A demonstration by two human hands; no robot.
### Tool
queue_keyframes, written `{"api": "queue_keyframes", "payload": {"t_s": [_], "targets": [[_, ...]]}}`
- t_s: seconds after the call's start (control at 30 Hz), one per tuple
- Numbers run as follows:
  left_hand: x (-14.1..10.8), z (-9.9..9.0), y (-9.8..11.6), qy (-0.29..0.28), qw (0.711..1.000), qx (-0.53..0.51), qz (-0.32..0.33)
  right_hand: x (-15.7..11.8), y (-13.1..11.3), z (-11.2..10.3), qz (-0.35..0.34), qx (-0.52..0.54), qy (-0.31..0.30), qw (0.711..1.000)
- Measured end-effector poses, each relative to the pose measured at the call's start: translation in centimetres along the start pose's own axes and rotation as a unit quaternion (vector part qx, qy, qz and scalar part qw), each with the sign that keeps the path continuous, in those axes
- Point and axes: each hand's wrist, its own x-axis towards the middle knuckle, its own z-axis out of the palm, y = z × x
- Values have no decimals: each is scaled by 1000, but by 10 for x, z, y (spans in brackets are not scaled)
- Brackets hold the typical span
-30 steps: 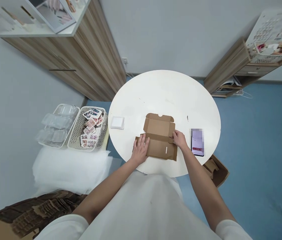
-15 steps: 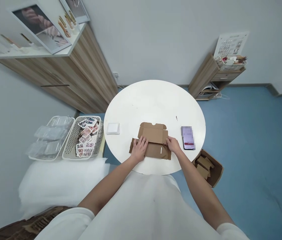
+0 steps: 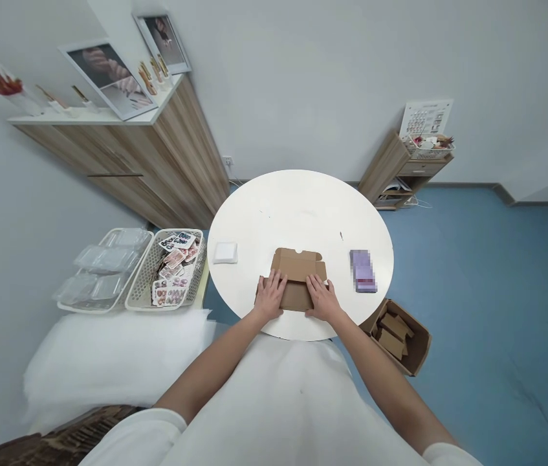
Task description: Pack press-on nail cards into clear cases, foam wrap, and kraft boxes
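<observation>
A brown cardboard box blank, partly folded, lies near the front edge of the round white table. Its upper panel with tabs and a notch points away from me. My left hand rests on the left end of the lower panel, fingers spread forward. On the right end, my right hand presses down with its fingers stretched out. Both hands cover parts of the side flaps. To the right lies a phone with a purple screen; on the left is a small white square packet.
Left of the table, one white basket holds printed cards and another clear plastic packs. White sheeting lies in front of them. A carton with cardboard pieces stands on the floor at right. Cabinets stand behind.
My right hand has let go of the blank's right edge and moved left, now flat on the lower panel. My left hand stays on the left end. The camera view has tilted up slightly.
</observation>
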Motion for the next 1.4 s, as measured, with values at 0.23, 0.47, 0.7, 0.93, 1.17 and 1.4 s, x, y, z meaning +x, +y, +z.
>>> {"api": "queue_keyframes", "payload": {"t_s": [0.23,0.47,0.7,0.93,1.17,1.4], "targets": [[-54,27,-36,58,955,-149,-249,1,3,7,10,57,7,998],[-53,44,-42,85,893,-352,-269,-1,-1,15,9,63,21,998],[-35,37,-30,73,871,-389,-291,0,-6,12,14,60,19,998],[-36,31,-23,76,867,-395,-292,-1,-10,14,29,59,26,997],[-38,25,-3,58,880,-398,-253,1,-16,16,32,71,26,997],[-31,19,-6,3,893,-378,-245,1,-19,16,29,66,21,997]]}}
